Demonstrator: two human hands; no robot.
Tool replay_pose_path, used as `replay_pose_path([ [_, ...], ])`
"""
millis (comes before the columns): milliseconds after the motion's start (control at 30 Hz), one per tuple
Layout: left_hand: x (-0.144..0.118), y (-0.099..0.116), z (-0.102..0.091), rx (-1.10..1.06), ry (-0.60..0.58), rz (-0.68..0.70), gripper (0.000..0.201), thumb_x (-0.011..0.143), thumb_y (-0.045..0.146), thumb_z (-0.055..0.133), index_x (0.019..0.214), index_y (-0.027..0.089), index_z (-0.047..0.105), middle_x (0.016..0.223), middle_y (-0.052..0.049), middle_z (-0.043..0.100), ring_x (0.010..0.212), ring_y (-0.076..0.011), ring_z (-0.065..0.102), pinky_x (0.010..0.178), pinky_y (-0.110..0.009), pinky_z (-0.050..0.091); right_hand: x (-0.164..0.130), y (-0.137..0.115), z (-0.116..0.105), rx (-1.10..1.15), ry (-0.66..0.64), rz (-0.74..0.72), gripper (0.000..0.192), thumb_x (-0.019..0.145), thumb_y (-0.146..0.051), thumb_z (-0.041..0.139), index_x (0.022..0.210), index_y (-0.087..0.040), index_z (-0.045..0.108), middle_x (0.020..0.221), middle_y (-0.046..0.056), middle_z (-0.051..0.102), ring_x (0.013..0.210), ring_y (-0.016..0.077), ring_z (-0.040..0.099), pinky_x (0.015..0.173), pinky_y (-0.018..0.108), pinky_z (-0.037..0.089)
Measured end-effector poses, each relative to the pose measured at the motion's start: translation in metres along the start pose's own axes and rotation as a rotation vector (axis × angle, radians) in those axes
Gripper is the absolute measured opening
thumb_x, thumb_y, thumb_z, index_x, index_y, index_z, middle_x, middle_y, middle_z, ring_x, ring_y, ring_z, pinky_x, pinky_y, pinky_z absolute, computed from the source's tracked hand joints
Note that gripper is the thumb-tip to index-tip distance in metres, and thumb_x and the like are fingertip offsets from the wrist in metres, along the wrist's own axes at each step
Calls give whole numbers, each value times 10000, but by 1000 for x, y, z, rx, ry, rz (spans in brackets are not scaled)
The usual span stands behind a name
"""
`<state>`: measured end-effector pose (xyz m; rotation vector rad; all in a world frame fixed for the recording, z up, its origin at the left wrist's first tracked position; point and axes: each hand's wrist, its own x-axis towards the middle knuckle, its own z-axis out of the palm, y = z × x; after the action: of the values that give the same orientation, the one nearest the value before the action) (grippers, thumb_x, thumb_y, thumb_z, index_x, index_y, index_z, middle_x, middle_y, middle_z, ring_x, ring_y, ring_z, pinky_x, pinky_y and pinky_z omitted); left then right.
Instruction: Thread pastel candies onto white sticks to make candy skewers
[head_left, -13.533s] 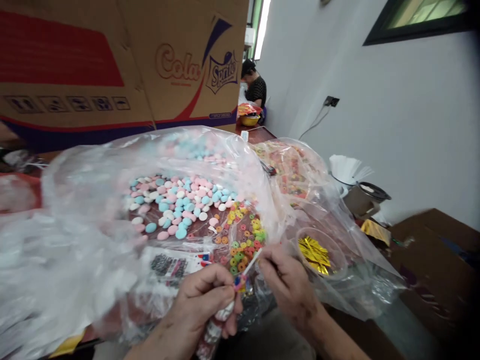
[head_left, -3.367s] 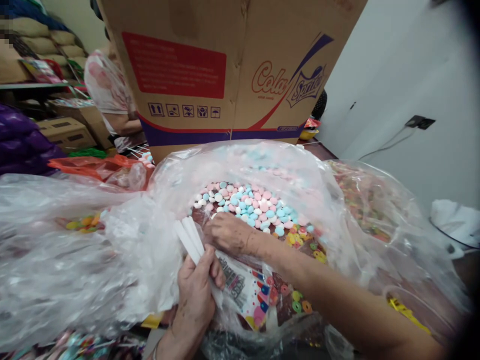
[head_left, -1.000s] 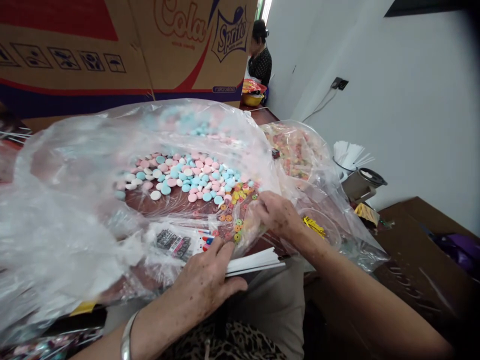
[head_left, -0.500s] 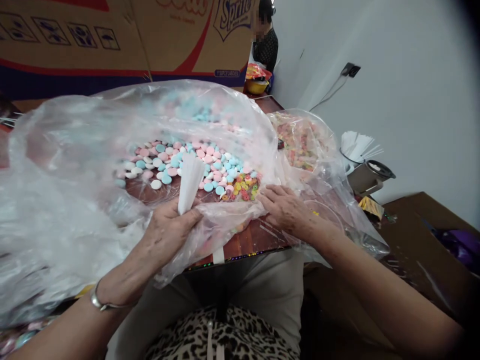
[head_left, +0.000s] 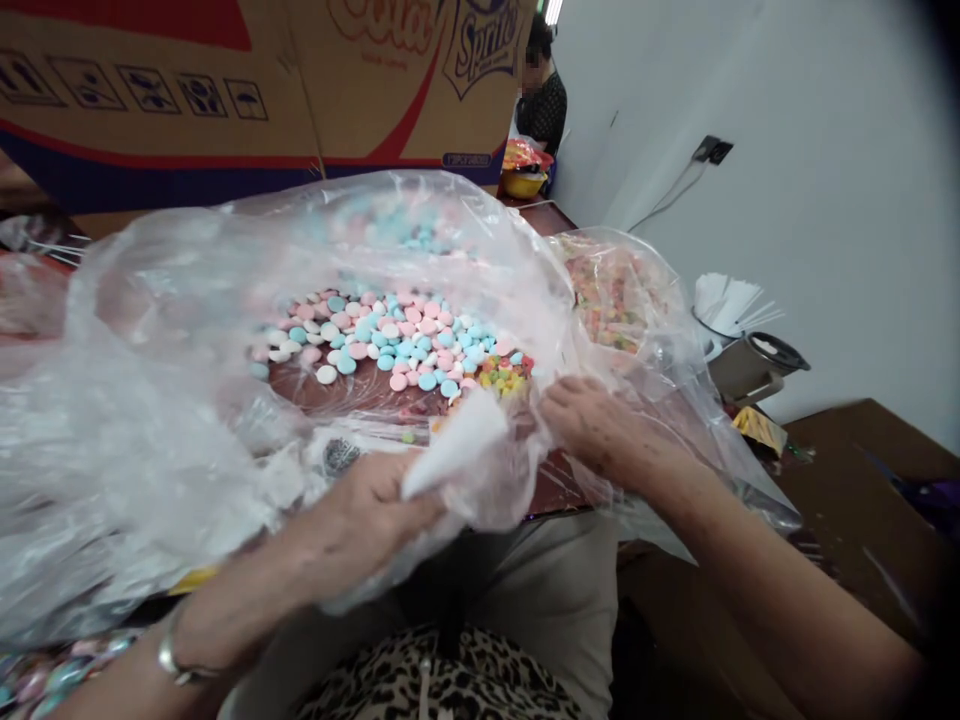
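My left hand (head_left: 375,520) is closed around a white, flat, tapered sleeve-like piece (head_left: 457,440), its wide end tilted up to the right. Clear plastic film hangs beneath that hand. On the right, my right hand (head_left: 592,425) has its fingers bent together on the edge of a clear plastic bag (head_left: 551,340); the fingertips are partly hidden. Just left of those fingers lies a small heap of yellow, green and red candies (head_left: 506,373). Pink, blue and white round candies (head_left: 405,340) spread across the opening of the large plastic bag.
A big printed cardboard box (head_left: 375,120) stands behind the bag. To the right are a bag of reddish candies (head_left: 619,290), white strips (head_left: 731,300) in a container and a grey jug (head_left: 750,370). Another person (head_left: 546,100) is at the far end.
My left hand has moved right and tipped the white piece from upright to slanting right, toward my right hand. The plastic film below has shifted with it. My right hand stays by the small candies.
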<state>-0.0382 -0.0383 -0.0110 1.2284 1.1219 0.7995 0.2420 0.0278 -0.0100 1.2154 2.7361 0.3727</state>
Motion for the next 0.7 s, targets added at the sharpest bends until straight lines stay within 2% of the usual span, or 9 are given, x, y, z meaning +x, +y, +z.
replay_pose_path([
  [33, -1, -10, 6, 93, -224, -36, 166, 745, 263, 684, 621, 160, 642, 538, 40, 493, 506, -104, 392, 455, -203, 277, -5, -7, 1, 30, -32, -22, 142, 840, -75, 544, 899, -144, 653, 918, 111, 671, 881, 259, 561, 796, 369, 431],
  [100, -3, -29, 20, 203, -418, -16, 230, 825, 267, 577, 616, 179, 536, 577, 52, 414, 540, -102, 333, 461, -214, 231, -13, -20, 0, 94, -23, -35, 243, 841, -69, 539, 1043, -144, 654, 1040, 116, 679, 976, 265, 572, 857, 385, 450],
  [233, -7, -44, 37, 337, -492, -32, 212, 779, 153, 552, 615, 201, 427, 568, 65, 381, 564, -110, 327, 488, -249, 224, -20, -39, 0, 165, 85, -78, 545, 833, -12, 479, 1357, -155, 519, 1314, 133, 602, 1200, 267, 524, 978, 420, 448],
  [333, -9, -36, 35, 257, -518, -65, 182, 764, 181, 599, 637, 199, 469, 586, 63, 413, 568, -110, 348, 501, -257, 241, -16, -51, 10, 191, 47, -129, 445, 849, -45, 511, 1270, -168, 587, 1260, 139, 632, 1114, 266, 581, 913, 420, 497],
  [400, -7, -27, 26, 127, -455, -108, 145, 785, 252, 628, 689, 192, 538, 593, 59, 436, 529, -100, 364, 473, -246, 248, -14, -57, 19, 188, -39, -126, 257, 859, -64, 537, 1061, -161, 664, 1081, 126, 684, 953, 253, 627, 817, 392, 530],
  [433, -4, -21, 20, 49, -372, -131, 167, 807, 309, 633, 716, 184, 568, 585, 58, 447, 486, -89, 359, 443, -237, 241, -13, -58, 23, 183, -71, -114, 208, 860, -59, 539, 989, -158, 669, 1012, 116, 690, 900, 246, 634, 785, 379, 537],
  [533, 10, -3, -3, -246, 7, -134, 311, 859, 463, 618, 781, 162, 609, 563, 52, 493, 368, -48, 299, 360, -198, 206, -17, -55, 24, 212, -120, -110, 234, 830, -13, 533, 975, -153, 652, 993, 95, 690, 886, 232, 644, 767, 348, 540],
  [600, 21, 10, -19, -452, 189, -30, 254, 859, 397, 650, 778, 162, 598, 560, 54, 503, 364, -37, 295, 354, -169, 239, -21, -48, 18, 286, -138, -135, 279, 798, 14, 527, 974, -168, 643, 996, 75, 696, 881, 213, 649, 769, 326, 533],
  [700, 33, 23, -39, -634, 272, 103, 200, 869, 262, 636, 711, 156, 572, 541, 53, 484, 361, -37, 324, 346, -146, 271, -21, -40, 7, 393, -155, -161, 302, 788, 26, 516, 937, -204, 643, 916, 35, 702, 835, 195, 651, 751, 312, 510],
])
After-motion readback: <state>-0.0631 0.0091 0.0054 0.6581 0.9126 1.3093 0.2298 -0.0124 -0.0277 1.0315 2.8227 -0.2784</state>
